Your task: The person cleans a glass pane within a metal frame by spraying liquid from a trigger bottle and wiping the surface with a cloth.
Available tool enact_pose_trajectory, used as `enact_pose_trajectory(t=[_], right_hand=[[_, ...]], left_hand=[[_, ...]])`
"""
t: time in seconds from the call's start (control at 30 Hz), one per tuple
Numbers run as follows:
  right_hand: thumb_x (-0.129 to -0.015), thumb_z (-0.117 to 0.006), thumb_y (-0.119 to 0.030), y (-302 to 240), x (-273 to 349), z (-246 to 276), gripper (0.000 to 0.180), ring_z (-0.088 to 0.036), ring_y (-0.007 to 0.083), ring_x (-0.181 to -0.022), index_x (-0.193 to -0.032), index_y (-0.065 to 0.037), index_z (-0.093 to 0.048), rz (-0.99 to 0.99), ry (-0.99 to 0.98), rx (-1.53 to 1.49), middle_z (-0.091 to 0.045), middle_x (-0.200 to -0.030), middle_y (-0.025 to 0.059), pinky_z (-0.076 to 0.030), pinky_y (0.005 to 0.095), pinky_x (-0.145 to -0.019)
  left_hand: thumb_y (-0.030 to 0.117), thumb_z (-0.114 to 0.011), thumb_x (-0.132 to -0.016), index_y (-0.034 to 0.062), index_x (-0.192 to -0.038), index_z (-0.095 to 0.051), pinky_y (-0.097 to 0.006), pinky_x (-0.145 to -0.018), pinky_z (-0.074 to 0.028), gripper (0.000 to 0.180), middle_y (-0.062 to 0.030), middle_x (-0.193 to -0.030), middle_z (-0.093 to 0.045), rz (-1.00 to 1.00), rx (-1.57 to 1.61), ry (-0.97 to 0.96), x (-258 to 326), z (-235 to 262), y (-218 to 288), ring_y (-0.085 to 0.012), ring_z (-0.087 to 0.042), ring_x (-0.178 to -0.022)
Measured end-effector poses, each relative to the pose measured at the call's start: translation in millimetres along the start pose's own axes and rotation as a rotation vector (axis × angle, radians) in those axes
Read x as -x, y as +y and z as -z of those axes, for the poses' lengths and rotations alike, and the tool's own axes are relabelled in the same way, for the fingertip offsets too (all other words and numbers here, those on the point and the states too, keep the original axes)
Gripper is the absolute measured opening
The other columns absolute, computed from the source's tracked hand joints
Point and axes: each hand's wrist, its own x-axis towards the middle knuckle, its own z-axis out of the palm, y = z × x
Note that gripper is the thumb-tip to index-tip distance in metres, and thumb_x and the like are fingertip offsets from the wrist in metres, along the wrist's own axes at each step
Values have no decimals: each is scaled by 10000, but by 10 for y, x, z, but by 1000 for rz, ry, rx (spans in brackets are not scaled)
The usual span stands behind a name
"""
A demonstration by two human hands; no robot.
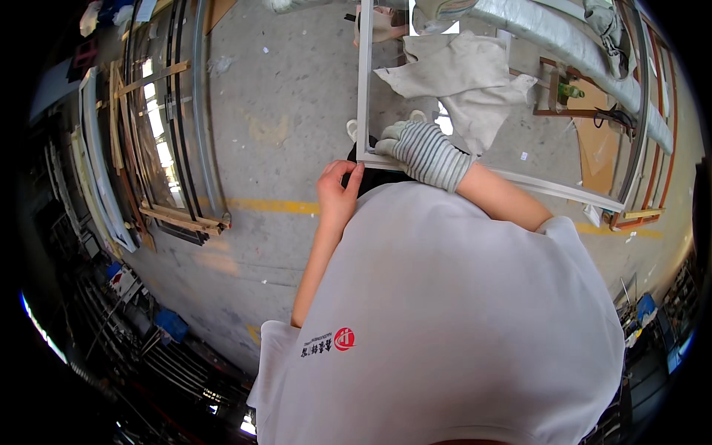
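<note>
A pale grey metal frame (534, 181), like a window frame, stretches out in front of me, its near left corner close to my body. My bare left hand (337, 185) is at the outer side of that corner, thumb and fingers closed on its edge; whether a small part is between them is hidden. Just right of the corner, my right hand (430, 153), in a grey striped glove, is closed over the near bar, fingertips on the inner side. Grey cloth (475, 81) appears within the frame's outline; whether it touches the frame I cannot tell.
Long frames and bars (178, 111) lie at the left, with wooden strips (185, 220) at their near end. At right are a silvery wrapped roll (549, 33), a brown frame (545, 89), a green bottle (569, 90) and cardboard (597, 159). A yellow line (274, 206) crosses the concrete floor.
</note>
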Motion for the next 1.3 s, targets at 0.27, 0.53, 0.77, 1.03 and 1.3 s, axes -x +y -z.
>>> enact_pose_trajectory(t=[0.27,0.53,0.77,1.03,1.3], right_hand=[[-769,-583,-71,10,15,-27,211,-629,333,-887,-968,-61,-650,1,37,-53,-612,-1050,146,-510,434,-777],[-872,-532,-186,-69,-20,-126,272,-647,336,-792,-1097,-46,-593,-285,89,-28,-651,-890,153,-521,436,-683],[-883,-539,-228,-116,-34,-115,258,-653,332,-802,-1072,-79,-635,-276,124,-181,-671,-909,143,-517,444,-690],[-888,-516,-187,-104,8,-102,209,-657,303,-831,-1015,-129,-671,-322,89,-23,-672,-885,103,-505,440,-728],[-865,-558,-232,-81,43,61,227,-636,328,-829,-993,-85,-675,-363,139,-361,-662,-872,134,-504,426,-754]], left_hand=[[128,-670,-847,-23,-724,-608,-330,-723,-455,204,-112,-769,-635,23,57,-12,-65,-16,-17,-256,-591,-756],[155,-700,-827,-18,-704,-635,-310,-722,-459,222,-108,-768,-645,82,79,-32,-88,7,-55,-227,-601,-747],[177,-706,-828,-15,-710,-643,-306,-712,-465,234,-106,-775,-649,78,72,-29,-91,13,-31,-224,-608,-737],[186,-699,-839,-20,-738,-634,-311,-716,-465,239,-115,-780,-644,95,84,-29,-67,-1,-41,-233,-606,-742],[190,-696,-844,-29,-792,-634,-316,-711,-465,234,-128,-782,-638,83,61,-5,-29,-1,-97,-240,-604,-742]])
